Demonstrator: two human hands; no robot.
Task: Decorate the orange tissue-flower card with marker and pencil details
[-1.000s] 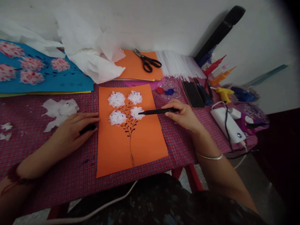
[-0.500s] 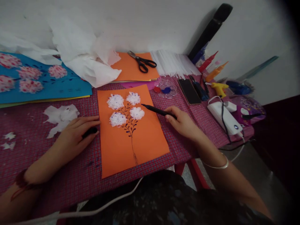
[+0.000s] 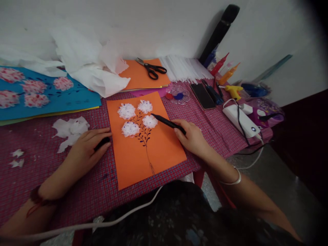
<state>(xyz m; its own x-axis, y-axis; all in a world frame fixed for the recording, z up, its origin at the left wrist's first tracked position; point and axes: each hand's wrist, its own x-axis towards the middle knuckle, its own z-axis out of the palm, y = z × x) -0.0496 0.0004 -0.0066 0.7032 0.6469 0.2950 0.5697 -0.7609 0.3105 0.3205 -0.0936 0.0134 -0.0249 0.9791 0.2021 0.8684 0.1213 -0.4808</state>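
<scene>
An orange sheet of paper [image 3: 164,153] lies in front of me, bearing several white crumpled-paper flowers [image 3: 126,111] with drawn dark stems and leaves [image 3: 144,138]. My right hand [image 3: 192,138] grips a black marker pen [image 3: 167,123] at a slant over the sheet. Its tip is close to the right-hand flowers; whether it touches the paper I cannot tell. At the sheet's left edge rests my left hand [image 3: 83,152], fingers stretched toward it, with a black pen cap [image 3: 101,143] pinched by the thumb. White tissue scraps [image 3: 71,131] lie just beyond that hand.
Left stands a blue sheet [image 3: 82,99] with pink-white flowers. Behind are white tissue [image 3: 94,75], scissors [image 3: 152,70] on orange paper, white sticks [image 3: 181,68] and a paint palette [image 3: 176,95]. Rightward lie a phone [image 3: 202,96], a yellow glue gun [image 3: 233,91] and a white power bank [image 3: 241,118].
The view has shifted slightly to the right. My right hand and the marker have moved a little left and down relative to the sheet, toward the right-hand flowers. The left hand stays at the edge.
</scene>
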